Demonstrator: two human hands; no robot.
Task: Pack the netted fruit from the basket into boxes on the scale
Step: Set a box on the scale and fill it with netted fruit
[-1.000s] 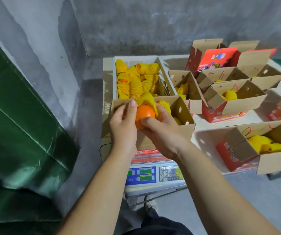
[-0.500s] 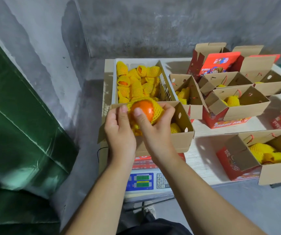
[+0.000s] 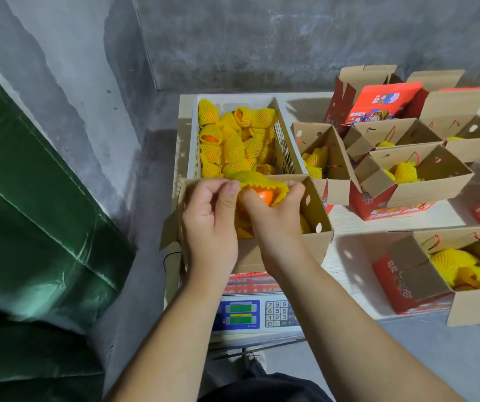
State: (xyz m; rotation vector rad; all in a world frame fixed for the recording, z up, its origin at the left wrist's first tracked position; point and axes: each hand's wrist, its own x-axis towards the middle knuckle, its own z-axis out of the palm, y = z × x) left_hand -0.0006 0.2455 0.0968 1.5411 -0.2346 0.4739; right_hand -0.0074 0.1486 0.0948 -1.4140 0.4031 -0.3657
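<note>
A white basket [image 3: 194, 146] at the table's back left is full of fruit in yellow foam netting [image 3: 234, 146]. In front of it an open cardboard box [image 3: 314, 245] stands on the electronic scale [image 3: 250, 313]. Over that box both hands hold one orange fruit [image 3: 265, 195]. My left hand [image 3: 211, 221] pinches the edge of its yellow net [image 3: 257, 179]. My right hand [image 3: 273, 216] grips the fruit and the net's other side. The net covers only the top of the fruit. More netted fruit lies in the box, mostly hidden by my hands.
Several open cardboard boxes [image 3: 424, 181] with netted fruit stand on the white table [image 3: 346, 219] to the right, one near the front right [image 3: 470, 288]. Folded red cartons [image 3: 378, 103] lean at the back. A green tarp [image 3: 30, 227] and a concrete wall are on the left.
The fruit was almost bare a second ago. Both hands have pulled the yellow net over it and lowered it toward the box on the scale.
</note>
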